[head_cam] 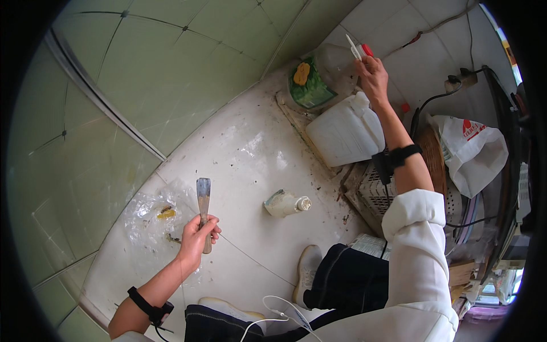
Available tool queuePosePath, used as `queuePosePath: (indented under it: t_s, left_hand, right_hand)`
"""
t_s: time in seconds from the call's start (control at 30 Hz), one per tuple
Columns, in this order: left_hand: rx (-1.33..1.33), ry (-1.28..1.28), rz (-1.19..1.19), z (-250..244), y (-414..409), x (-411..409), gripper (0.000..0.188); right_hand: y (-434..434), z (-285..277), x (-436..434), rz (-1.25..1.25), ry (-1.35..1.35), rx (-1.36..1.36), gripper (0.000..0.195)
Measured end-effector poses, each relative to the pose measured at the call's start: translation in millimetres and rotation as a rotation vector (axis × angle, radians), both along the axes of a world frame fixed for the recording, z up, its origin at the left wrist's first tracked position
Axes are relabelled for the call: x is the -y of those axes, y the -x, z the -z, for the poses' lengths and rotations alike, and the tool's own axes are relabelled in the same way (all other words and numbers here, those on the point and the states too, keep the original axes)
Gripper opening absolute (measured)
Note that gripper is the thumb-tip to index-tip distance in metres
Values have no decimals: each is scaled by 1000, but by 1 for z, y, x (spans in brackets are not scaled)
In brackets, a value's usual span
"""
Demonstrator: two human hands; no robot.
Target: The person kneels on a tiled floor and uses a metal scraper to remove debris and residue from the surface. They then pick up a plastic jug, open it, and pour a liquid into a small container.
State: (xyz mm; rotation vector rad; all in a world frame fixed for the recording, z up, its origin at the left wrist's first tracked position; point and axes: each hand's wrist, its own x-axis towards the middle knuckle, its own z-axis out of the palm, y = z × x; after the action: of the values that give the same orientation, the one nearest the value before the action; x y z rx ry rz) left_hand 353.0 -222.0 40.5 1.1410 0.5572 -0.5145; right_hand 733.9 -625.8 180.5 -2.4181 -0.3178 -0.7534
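My left hand (198,235) is closed round the handle of a scraper (204,194) with a flat metal blade, held above a crumpled clear plastic sheet on the floor. Out at the upper right, my right hand (374,77) grips a slim white object (352,46); whether it is a pen or a tool I cannot tell. A small white container with a red cap (366,50) is right beside it, and whether my fingers touch it is unclear. Between my arms, a whitish plastic bottle (282,203) with a crusted mouth is on the floor.
A large clear jug with a green label (312,81) and a white plastic jerrycan (347,130) stand near the right wall. Close by are a white plastic basket (372,188), a white bag (474,149) and a power socket with cables (461,82). Green tiled panels (171,77) rise at the left.
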Motion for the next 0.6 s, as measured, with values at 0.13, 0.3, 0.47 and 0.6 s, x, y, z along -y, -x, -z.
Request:
queuePosePath:
  t_s: [0.13, 0.3, 0.47, 0.6]
  left_hand:
    - [81, -21, -3, -8, -4, 1, 16]
    - [286, 63, -45, -44, -28, 12, 13]
    - [504, 141, -111, -91, -52, 21, 26]
    - [504, 259, -196, -114, -67, 36, 34]
  right_hand:
    - [29, -13, -4, -120, -240, -107, 22]
    - [87, -7, -47, -364, -231, -168, 10]
    - [174, 6, -146, -541, 195, 87, 20]
    - [229, 13, -169, -688, 325, 48, 24]
